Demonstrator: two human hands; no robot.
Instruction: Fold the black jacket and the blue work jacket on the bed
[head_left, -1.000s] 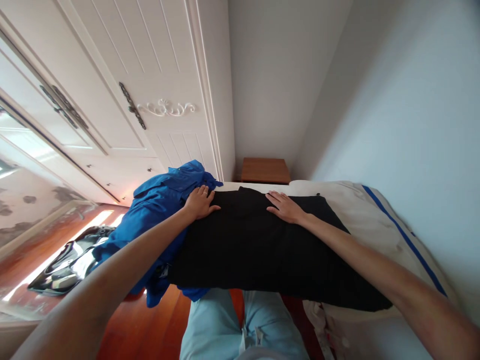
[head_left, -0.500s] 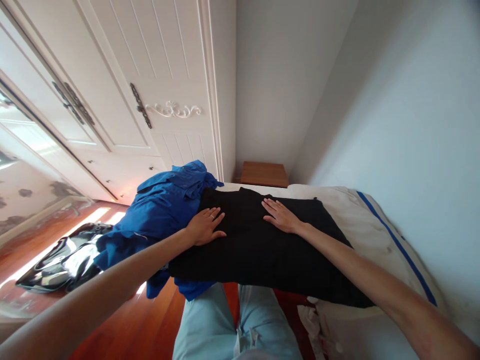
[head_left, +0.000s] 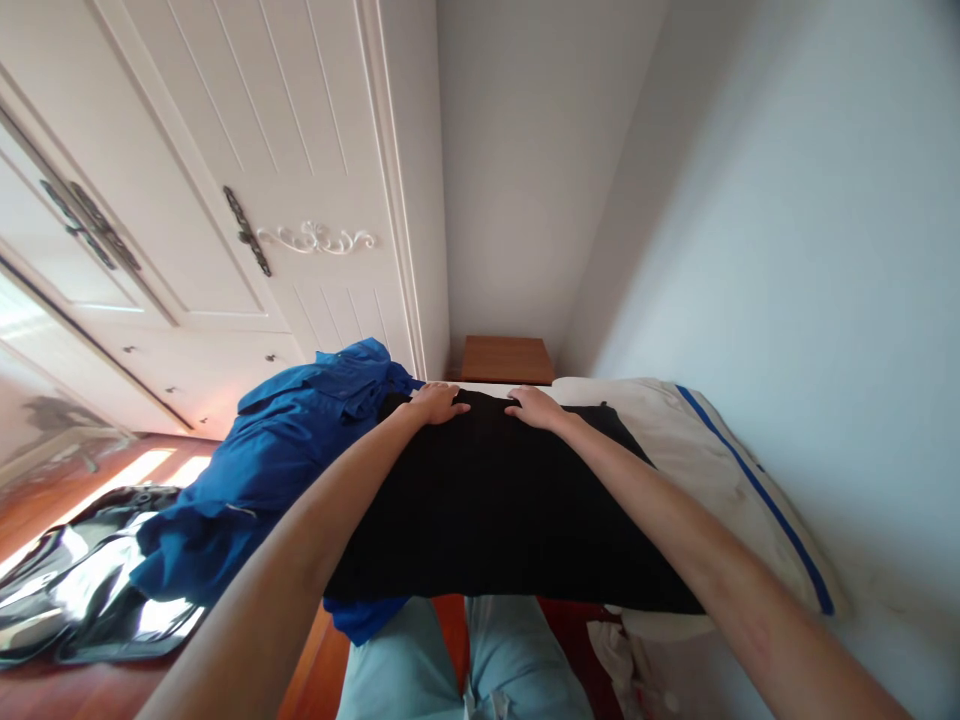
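Note:
A black piece of clothing (head_left: 510, 510) lies spread out in front of me on the bed, its near edge by my legs. My left hand (head_left: 437, 402) is at its far edge on the left, fingers curled over the edge and thumb on top. Further right along the same edge, my right hand (head_left: 536, 408) is closed on the cloth in a like way. The fingertips of both hands are partly hidden. Blue clothing (head_left: 300, 440) is heaped at the left, touching the black cloth, and a bit of blue shows beneath its near left corner.
White wardrobe doors (head_left: 322, 150) rise at the left and a pale wall (head_left: 787, 250) at the right. A small wooden cabinet (head_left: 506, 358) stands behind the bed. Off-white bedding with a blue stripe (head_left: 757, 490) lies at right. A shiny black-and-clear bag (head_left: 90, 590) rests on the floor.
Both hands have slid forward from the middle of the black cloth to its far edge, and their fingers have curled there. The cloth looks smoother. My view has shifted slightly right.

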